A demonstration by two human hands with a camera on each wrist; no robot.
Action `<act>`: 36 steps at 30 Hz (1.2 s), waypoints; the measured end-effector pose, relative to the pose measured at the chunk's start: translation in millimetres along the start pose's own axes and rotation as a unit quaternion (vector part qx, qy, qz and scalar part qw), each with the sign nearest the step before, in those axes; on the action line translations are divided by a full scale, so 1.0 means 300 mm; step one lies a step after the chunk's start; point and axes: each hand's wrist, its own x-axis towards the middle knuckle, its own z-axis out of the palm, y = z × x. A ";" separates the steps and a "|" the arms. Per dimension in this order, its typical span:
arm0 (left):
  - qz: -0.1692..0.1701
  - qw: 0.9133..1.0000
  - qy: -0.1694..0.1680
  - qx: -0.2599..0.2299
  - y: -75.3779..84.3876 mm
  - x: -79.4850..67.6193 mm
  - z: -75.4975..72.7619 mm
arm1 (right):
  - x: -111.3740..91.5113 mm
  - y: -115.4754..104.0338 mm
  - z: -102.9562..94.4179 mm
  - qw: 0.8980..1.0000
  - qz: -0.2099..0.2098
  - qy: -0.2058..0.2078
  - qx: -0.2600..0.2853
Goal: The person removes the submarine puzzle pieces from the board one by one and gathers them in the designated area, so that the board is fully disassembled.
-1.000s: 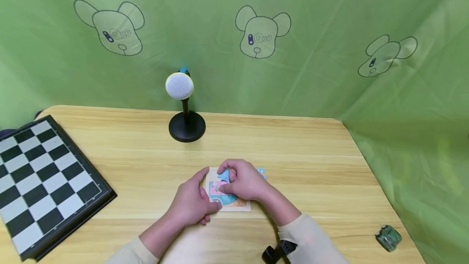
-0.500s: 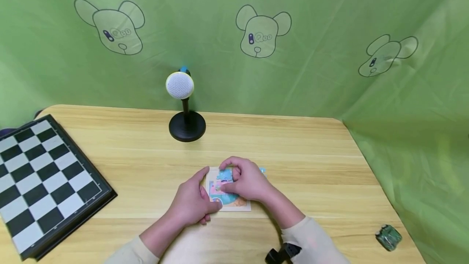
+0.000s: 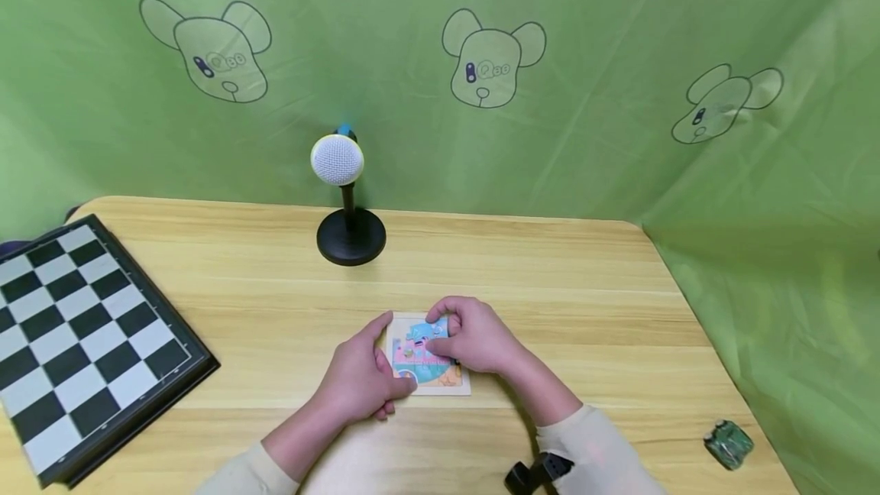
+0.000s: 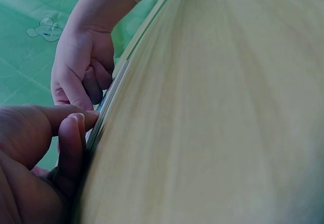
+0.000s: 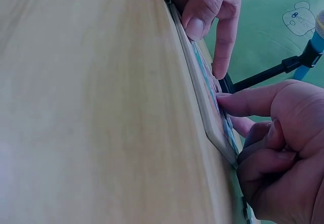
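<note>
A small jigsaw puzzle board [image 3: 433,390] with a pale frame and a pink and blue picture lies flat on the table. My left hand [image 3: 357,376] grips its left side, thumb on the near corner and index finger at the far one. Over the upper right of the picture, my right hand [image 3: 474,338] holds a blue puzzle piece [image 3: 437,329] between thumb and index finger, close against the board. The right wrist view shows that index finger and thumb of the right hand [image 5: 288,148] at the picture's surface. The right hand covers the board's far right part.
A black and white chessboard [image 3: 89,327] lies at the left. Behind the puzzle stands a microphone [image 3: 337,161] on a round black base [image 3: 351,239]. A small green object [image 3: 729,445] sits near the right edge of the wooden table [image 3: 550,266]. Green cloth [image 3: 385,37] hangs behind.
My right hand has shifted a little to the right across the puzzle, uncovering more of the picture's middle. A blue piece beyond the right hand is now hidden. The left hand stays still.
</note>
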 end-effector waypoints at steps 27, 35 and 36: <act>-0.001 1.000 0.003 -0.009 -0.001 -0.004 0.000 | -0.125 0.069 -0.146 0.995 0.007 0.094 0.042; -0.001 1.000 0.004 -0.009 0.000 -0.005 0.003 | -0.160 0.134 -0.199 0.992 0.029 0.119 0.027; -0.001 1.000 0.003 -0.009 0.000 -0.005 0.003 | -0.163 0.144 -0.205 0.992 0.032 0.122 0.026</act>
